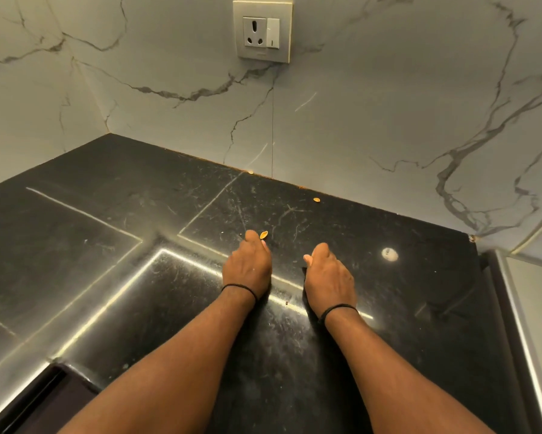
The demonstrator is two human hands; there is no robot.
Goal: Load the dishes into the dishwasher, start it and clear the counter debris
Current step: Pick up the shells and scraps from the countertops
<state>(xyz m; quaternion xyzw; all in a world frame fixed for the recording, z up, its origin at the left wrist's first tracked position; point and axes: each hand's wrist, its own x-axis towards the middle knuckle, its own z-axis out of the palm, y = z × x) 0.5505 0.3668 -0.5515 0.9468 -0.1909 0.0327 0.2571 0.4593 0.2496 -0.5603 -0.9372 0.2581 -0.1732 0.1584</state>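
Observation:
Both my hands rest low over the black stone counter (113, 233). My left hand (247, 266) has its fingers bunched, and a small yellow husk (263, 235) sits pinched at its fingertips. My right hand (327, 272) lies beside it, a little nearer to me, with fingers curled under and the thumb tucked on the left; whatever is in its palm is hidden. A second yellow flake (316, 199) lies further back near the wall, and a tiny one (250, 172) sits in the seam at the wall's foot. No dishes or dishwasher are in view.
Marble-pattern walls meet in a corner at the back left. A wall socket with switch (262, 29) is mounted above. A round white spot (389, 254) shows on the counter to the right. The counter ends at a metal-edged step (501, 308) on the right and drops at the front left.

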